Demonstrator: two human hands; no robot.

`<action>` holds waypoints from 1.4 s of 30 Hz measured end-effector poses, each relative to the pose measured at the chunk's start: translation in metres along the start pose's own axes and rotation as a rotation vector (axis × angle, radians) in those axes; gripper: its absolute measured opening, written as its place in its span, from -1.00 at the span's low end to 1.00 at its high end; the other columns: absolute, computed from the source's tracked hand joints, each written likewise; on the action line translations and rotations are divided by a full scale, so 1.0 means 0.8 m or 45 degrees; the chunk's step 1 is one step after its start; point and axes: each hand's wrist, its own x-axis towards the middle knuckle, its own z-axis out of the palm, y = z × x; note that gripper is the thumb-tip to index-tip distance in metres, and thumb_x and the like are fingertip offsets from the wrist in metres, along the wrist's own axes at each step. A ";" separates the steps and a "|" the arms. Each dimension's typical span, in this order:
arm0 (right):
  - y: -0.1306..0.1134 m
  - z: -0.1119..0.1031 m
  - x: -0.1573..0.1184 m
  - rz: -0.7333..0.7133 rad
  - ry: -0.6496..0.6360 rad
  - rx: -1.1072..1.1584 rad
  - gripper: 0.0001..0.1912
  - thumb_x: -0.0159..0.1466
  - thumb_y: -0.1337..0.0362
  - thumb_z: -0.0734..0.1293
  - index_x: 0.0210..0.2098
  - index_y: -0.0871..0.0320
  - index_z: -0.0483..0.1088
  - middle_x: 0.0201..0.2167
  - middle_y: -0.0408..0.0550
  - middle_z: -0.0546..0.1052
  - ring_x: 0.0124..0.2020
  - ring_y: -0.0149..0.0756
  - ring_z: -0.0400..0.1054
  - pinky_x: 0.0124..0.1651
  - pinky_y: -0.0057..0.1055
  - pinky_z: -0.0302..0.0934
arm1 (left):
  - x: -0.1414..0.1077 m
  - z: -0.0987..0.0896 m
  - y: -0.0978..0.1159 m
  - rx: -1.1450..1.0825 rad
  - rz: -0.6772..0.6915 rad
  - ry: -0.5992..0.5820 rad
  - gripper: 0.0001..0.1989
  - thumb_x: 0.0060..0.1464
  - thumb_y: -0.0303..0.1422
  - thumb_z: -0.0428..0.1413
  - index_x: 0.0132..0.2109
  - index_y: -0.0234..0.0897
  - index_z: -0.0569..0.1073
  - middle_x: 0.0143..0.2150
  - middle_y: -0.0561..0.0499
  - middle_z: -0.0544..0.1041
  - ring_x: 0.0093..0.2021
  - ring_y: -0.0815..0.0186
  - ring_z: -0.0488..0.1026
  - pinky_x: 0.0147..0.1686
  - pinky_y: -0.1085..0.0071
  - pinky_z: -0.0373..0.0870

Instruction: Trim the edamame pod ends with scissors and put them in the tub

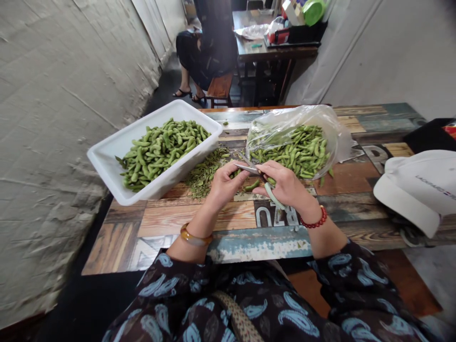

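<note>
My right hand (282, 183) is wrapped round a pair of scissors (273, 195) with pale green handles, their blades apart and pointing left. Close to the blades, my left hand (228, 183) is closed in a pinch; what lies between its fingers is too small to make out. Beyond my hands, a clear plastic bag (337, 130) holds green pods (306, 149). To the left, a white tub (101, 159) contains a heap of green pods. Trimmed green scraps (201, 178) lie on the table between tub and bag, and a few loose pods are near my hands.
The patterned wooden table (171, 216) runs across the view. A white cap (416, 185) lies at its right, before a black container (427, 136). Ahead, a seated person (213, 42) is beside another table (270, 53) and a wooden stool (220, 86). A wall stands at left.
</note>
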 end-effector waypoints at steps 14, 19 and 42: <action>-0.005 -0.002 -0.002 0.086 -0.053 -0.084 -0.55 0.30 0.04 0.36 0.09 0.14 0.39 -0.31 -0.03 0.45 -0.37 -0.24 0.34 -0.28 -0.32 0.29 | 0.001 -0.001 -0.005 0.034 -0.089 0.043 -0.88 0.02 -0.32 0.24 -0.36 -0.31 0.55 -0.40 0.05 0.49 -0.33 0.36 0.38 -0.26 0.49 0.30; 0.009 0.004 0.000 0.156 0.131 -0.010 -0.51 0.24 0.01 0.42 0.07 0.11 0.40 -0.24 0.00 0.49 -0.29 -0.19 0.40 -0.18 -0.25 0.36 | 0.000 -0.002 -0.006 -0.403 -0.415 0.064 -0.77 -0.02 -0.24 0.26 -0.27 -0.27 0.46 -0.53 0.15 0.36 -0.60 0.49 0.20 -0.60 0.56 0.09; 0.001 0.017 -0.001 0.001 0.171 0.025 -0.39 0.18 0.01 0.46 0.14 0.10 0.32 -0.06 0.10 0.47 -0.06 -0.06 0.42 -0.04 -0.09 0.42 | -0.005 0.014 -0.002 -0.902 -0.538 -0.075 -0.70 -0.11 -0.33 0.31 -0.29 -0.32 0.37 -0.42 0.08 0.48 -0.62 0.56 0.24 -0.71 0.64 0.02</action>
